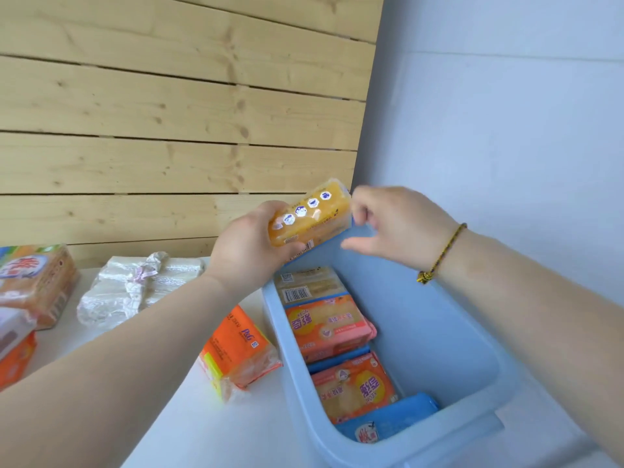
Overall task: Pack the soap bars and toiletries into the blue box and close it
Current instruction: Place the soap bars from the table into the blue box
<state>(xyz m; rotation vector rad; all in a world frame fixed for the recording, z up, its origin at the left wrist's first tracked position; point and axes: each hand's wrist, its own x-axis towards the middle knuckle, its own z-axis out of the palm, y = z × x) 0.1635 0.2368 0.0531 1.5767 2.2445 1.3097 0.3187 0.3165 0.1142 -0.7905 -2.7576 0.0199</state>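
A yellow soap bar (309, 214) in a clear wrap is held up in the left hand (250, 246), above the far end of the blue box (439, 332). The grip of the left hand is wrapped around the near end of the bar, with the thumb on its near side. The bar is tilted, with its far end higher. Small round blue and white pictures are seen on its top.

The right hand (395, 228) is held just right of the bar's far end. Its fingers are loosely curled and nothing is held in its grip. Whether the fingertips touch the bar cannot be told. A braided bracelet (439, 255) is worn on the right wrist.

The blue box is open and is set on the white bench (189, 430), at the right. Soap packs are laid in a row along its left wall. A pale pack with a barcode (309, 287) is at the far end. An orange and pink pack (329, 327) comes next, then another orange pack (353, 388). A blue pack (385, 422) is nearest. The right part of the box floor is bare.

On the bench, an orange pack of soap (236, 352) is lying just left of the box. A white wrapped bundle (135, 287) is farther left. More orange packs (30, 288) are stacked at the left edge. A wall of wood planks (169, 113) is behind the bench.
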